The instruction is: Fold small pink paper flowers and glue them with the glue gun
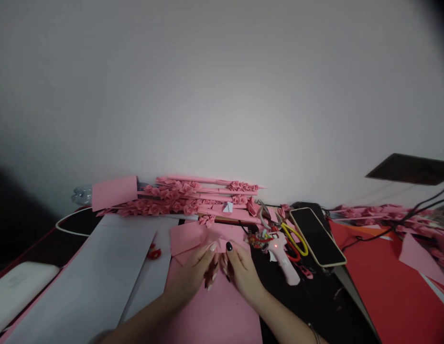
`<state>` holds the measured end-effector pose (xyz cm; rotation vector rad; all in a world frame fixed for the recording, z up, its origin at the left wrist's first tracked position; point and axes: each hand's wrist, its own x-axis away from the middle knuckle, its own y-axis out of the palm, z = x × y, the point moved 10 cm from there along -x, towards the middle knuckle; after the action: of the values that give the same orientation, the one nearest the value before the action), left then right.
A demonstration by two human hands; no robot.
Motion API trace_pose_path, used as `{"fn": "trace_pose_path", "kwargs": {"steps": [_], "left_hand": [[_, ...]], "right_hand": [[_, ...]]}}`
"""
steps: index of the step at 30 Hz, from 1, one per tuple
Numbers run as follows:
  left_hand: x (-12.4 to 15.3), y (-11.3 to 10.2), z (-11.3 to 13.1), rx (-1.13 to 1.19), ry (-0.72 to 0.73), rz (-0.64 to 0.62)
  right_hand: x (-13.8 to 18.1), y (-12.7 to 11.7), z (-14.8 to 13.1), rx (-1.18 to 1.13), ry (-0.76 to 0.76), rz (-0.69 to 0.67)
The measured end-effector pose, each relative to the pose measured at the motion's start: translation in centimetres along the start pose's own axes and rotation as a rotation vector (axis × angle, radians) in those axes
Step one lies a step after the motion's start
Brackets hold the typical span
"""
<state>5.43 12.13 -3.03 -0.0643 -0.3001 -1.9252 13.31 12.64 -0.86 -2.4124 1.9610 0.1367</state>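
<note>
My left hand [193,272] and my right hand [243,272] meet over a pink paper sheet [214,315]. Between my thumbs and fingers I pinch a small folded piece of pink paper [221,244]; its lower part is hidden by my fingers. Pink paper pieces [186,236] lie just beyond my hands, with a small pink paper flower [207,220] at their far edge. To the right of my right hand rests a pale glue gun [283,258] with a small red light on it.
Bundles of pink paper flower stems [178,196] lie along the wall. Scissors with a yellow handle [295,238], pliers [266,215] and a phone [318,237] are at right, then red paper [390,282] and black cables. At left are white sheets [89,272] and a white box-like object [26,289].
</note>
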Motion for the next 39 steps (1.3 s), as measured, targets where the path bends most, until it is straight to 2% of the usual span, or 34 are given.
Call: {"fn": "trace_pose_path", "kwargs": {"steps": [5, 13, 21, 26, 34, 39], "left_hand": [[0.7, 0.3, 0.0, -0.152, 0.032, 0.005], [1.1, 0.1, -0.7, -0.194, 0.029, 0.040], [1.4, -0.7, -0.3, -0.212, 0.046, 0.122], [1.8, -0.8, 0.8, -0.300, 0.146, 0.156], [1.8, -0.1, 0.9, -0.319, 0.137, 0.117], [1.6, -0.2, 0.2, -0.273, 0.113, 0.096]], "right_hand": [[1.2, -0.4, -0.3, 0.179, -0.024, 0.007], [1.7, 0.3, -0.8, 0.260, -0.062, -0.050], [1.9, 0.8, -1.1, 0.290, -0.081, -0.099], [1.9, 0.6, -1.0, 0.256, -0.059, -0.072], [1.8, 0.4, -1.2, 0.254, -0.090, -0.047], [1.8, 0.8, -1.4, 0.255, -0.078, -0.088]]}}
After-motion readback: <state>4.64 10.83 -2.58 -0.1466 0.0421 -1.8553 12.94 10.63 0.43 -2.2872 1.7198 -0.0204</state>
